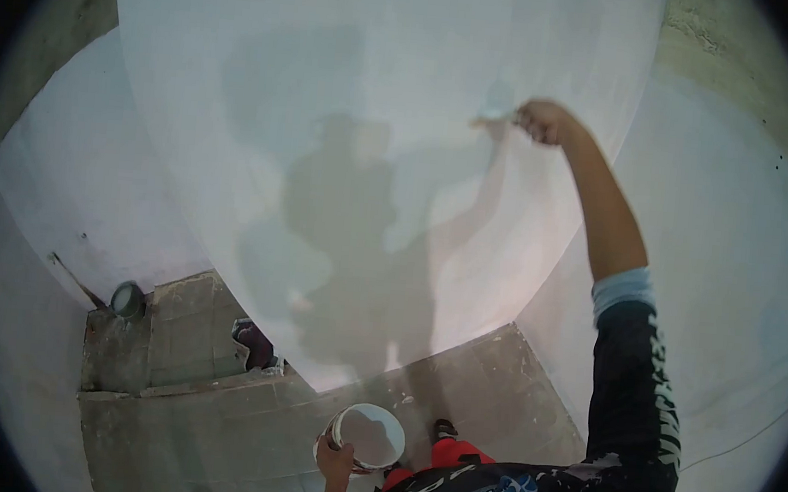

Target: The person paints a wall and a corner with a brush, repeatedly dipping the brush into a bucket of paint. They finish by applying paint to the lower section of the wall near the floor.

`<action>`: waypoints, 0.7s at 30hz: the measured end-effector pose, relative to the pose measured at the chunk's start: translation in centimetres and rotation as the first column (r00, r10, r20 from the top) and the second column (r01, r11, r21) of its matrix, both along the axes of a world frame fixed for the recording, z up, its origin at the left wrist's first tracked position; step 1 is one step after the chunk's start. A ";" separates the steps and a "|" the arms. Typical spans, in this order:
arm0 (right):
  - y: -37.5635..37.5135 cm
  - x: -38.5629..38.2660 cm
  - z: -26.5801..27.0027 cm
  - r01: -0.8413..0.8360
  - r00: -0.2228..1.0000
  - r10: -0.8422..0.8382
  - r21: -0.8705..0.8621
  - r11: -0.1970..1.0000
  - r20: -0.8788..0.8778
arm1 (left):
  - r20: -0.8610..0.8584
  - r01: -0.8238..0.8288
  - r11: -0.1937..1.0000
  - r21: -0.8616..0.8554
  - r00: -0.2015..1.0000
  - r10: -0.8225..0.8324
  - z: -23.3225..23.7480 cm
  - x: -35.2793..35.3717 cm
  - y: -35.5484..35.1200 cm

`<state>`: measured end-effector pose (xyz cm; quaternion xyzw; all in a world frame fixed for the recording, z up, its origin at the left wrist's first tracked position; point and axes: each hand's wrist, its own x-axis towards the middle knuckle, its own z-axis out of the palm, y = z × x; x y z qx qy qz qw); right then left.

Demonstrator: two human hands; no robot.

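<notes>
My right hand (543,123) is raised at the end of an outstretched arm, its fingers closed around a paintbrush (491,121). The brush lies at the white wall (465,48), where a slightly darker patch shows just above it. Low down, my left hand (334,461) grips the near left rim of a white bucket (345,426). Whitish paint appears to be inside the bucket, which is close to my body and above the floor.
On the tiled floor (212,435) to the left are a dark bag-like item (258,344) and a small bucket (128,300) beside a long-handled tool (79,280). A raised floor edge runs there. A thin cable (739,446) hangs along the right wall.
</notes>
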<state>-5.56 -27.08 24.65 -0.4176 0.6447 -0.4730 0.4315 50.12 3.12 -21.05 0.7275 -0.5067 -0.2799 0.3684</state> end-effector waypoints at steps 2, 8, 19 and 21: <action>2.1 1.2 6.9 0.081 0.994 -0.087 -0.084 0.993 -0.070 | 0.015 -0.002 1.000 0.018 1.000 0.001 0.2 -0.4 0.0; 5.8 2.0 13.7 -0.059 0.994 0.098 -0.493 0.868 0.055 | -0.066 -0.016 0.992 0.122 0.997 0.024 0.0 -1.8 -0.9; 3.6 5.2 -21.8 0.035 0.973 -0.033 -0.006 0.999 0.229 | -0.126 0.061 0.987 0.150 0.991 -0.042 1.2 -5.2 -2.6; 3.7 5.3 -22.1 -0.069 0.983 0.041 0.156 0.985 0.178 | -0.086 0.060 0.995 0.078 0.995 -0.053 -0.6 -5.3 -2.9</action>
